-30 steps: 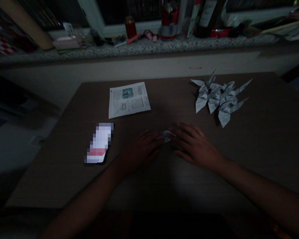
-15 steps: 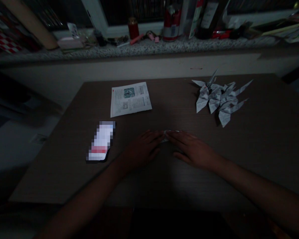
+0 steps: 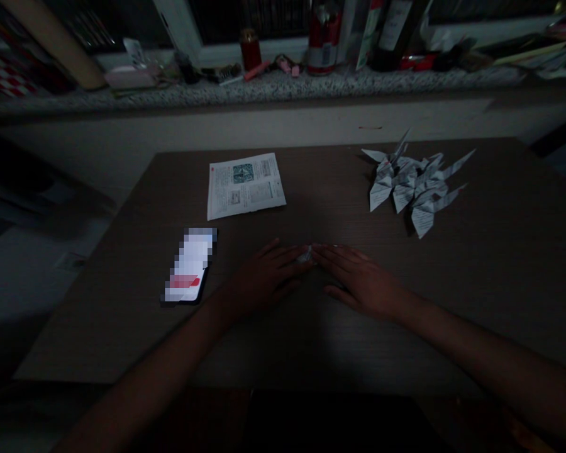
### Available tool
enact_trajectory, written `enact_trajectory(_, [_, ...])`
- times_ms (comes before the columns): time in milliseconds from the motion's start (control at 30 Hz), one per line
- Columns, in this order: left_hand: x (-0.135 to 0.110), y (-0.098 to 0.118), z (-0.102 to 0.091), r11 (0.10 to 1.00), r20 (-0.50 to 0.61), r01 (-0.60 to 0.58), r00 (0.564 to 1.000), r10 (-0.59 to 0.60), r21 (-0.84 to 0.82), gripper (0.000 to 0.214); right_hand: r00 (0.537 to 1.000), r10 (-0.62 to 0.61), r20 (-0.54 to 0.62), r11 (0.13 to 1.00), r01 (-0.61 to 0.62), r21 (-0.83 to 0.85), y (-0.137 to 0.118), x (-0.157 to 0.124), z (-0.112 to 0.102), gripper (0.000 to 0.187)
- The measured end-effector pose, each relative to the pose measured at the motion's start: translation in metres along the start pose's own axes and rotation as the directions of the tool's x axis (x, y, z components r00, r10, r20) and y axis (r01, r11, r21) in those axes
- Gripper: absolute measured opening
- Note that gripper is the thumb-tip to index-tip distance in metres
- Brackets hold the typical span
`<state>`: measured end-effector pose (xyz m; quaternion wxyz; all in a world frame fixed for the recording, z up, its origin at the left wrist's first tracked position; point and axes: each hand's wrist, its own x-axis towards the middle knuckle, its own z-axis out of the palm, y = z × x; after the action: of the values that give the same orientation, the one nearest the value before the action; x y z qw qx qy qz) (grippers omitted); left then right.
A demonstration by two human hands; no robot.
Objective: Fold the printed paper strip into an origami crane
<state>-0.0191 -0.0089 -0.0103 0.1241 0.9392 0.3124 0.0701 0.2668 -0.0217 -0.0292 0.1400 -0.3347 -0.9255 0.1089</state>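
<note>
My left hand point(image 3: 264, 277) and my right hand point(image 3: 358, 280) lie flat on the dark wooden table point(image 3: 500, 264), fingers stretched out and fingertips meeting. Between them they press down a small folded piece of printed paper point(image 3: 305, 255); only a sliver of it shows, the rest is hidden under the fingers. A printed paper sheet point(image 3: 245, 185) lies flat beyond my left hand. A pile of several folded paper cranes point(image 3: 412, 185) sits at the back right of the table.
A lit phone point(image 3: 188, 267) lies left of my left hand. Behind the table runs a stone ledge point(image 3: 283, 88) crowded with a red can point(image 3: 321, 38), bottles, a small red jar point(image 3: 249, 47) and clutter. The room is dim.
My right hand's fingers have flattened and slid left over the folded paper, covering more of it. My left hand has barely shifted.
</note>
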Motion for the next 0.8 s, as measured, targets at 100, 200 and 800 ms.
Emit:
enact_trajectory(100, [0.000, -0.001, -0.001, 1.000, 0.009, -0.003, 1.000, 0.003, 0.007, 0.051, 1.000, -0.005, -0.013, 1.000, 0.005, 0.015, 0.000, 0.001, 0.000, 0.070])
enact_trajectory(200, [0.000, 0.000, 0.000, 1.000, 0.005, -0.003, 1.000, 0.003, 0.007, 0.052, 1.000, 0.000, -0.016, 0.999, 0.000, 0.034, -0.001, 0.001, 0.000, 0.071])
enact_trajectory(800, [0.001, 0.012, 0.002, 0.971, -0.171, 0.213, 0.966, -0.192, 0.111, 0.047, 0.984, 0.057, -0.169, 0.988, -0.032, 0.149, 0.001, 0.001, -0.008, 0.042])
